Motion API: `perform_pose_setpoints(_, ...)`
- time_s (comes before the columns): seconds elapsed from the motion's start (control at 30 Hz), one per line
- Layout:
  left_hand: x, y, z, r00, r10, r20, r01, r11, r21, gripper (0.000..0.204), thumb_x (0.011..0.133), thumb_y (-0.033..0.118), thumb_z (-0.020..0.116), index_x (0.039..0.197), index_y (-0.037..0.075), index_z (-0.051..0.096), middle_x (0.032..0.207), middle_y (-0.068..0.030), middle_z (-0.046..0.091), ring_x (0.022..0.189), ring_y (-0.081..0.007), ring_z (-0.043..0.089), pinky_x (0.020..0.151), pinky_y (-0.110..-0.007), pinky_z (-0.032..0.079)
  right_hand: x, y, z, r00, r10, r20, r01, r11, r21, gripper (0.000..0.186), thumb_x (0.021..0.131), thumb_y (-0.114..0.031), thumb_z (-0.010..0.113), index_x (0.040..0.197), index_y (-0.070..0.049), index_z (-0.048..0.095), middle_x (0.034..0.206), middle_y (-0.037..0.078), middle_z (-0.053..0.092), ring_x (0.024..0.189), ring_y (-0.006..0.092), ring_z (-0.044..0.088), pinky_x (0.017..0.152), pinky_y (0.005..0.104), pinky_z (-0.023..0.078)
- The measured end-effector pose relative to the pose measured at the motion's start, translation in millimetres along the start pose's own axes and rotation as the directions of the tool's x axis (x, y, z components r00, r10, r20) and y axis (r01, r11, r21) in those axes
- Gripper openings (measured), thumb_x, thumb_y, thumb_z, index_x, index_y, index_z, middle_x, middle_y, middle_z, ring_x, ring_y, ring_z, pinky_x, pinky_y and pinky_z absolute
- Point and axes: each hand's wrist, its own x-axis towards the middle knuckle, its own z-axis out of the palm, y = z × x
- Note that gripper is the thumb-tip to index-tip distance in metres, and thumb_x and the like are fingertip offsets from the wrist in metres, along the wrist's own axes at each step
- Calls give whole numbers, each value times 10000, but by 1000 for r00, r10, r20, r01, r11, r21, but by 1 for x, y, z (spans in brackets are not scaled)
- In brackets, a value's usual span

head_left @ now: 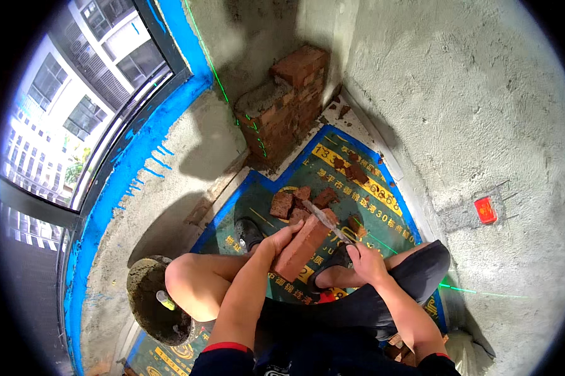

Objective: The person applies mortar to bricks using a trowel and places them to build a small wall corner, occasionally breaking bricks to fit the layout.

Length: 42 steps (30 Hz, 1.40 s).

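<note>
My left hand (284,238) is closed round the side of a reddish brick (304,245), holding it tilted above the green floor sheet. In my right hand (366,262) is the handle of a trowel (322,217), its narrow grey blade seen nearly edge-on. The blade lies across the brick's far end; whether it touches there I cannot tell. Just beyond the brick, several broken brick pieces (282,203) lie on the sheet.
A low brick stack (282,106) topped with mortar stands in the far corner. By my left knee is a mortar bucket (146,301). The green sheet (276,173) has blue taped edges. A red box (485,210) sits in the right wall; a window (88,94) is at left.
</note>
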Motion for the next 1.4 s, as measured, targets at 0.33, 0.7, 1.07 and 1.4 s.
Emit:
perform_pose_setpoints(0.33,6,-4,-15,993,49,112,-23,974,-225,623,925,659,498,1141,88,626,804,-101,649,582,-214,604,501,-369,505,13,-53,-91,925,-250,-285,379,590,713,371,990,-352,507,797,-37,548,756,114,594,661,272,568,593,387,446)
perform_pose_setpoints(0.7,-1,-16,-51,999,34,-1,-34,990,-134,618,987,623,372,1452,229,471,1211,-83,623,886,-249,635,709,-474,539,52,-47,-63,995,-78,-64,93,954,286,401,1001,-335,465,807,7,548,665,153,505,588,225,507,608,363,446)
perform_pose_setpoints(1.07,4,-11,-48,988,152,-34,-155,983,-101,614,975,610,441,1358,146,566,1194,-88,672,937,-234,662,792,-417,543,47,15,16,1000,-26,-1,26,998,-55,410,987,-387,515,853,-17,631,796,292,621,792,509,587,648,515,464)
perform_pose_setpoints(1.4,-38,30,-16,877,330,-349,-206,914,349,791,916,663,516,1395,34,519,1363,-154,553,1205,-316,554,1004,-453,440,39,47,2,962,274,-13,-259,922,289,544,1012,-464,418,881,31,603,793,233,630,802,445,614,712,469,453)
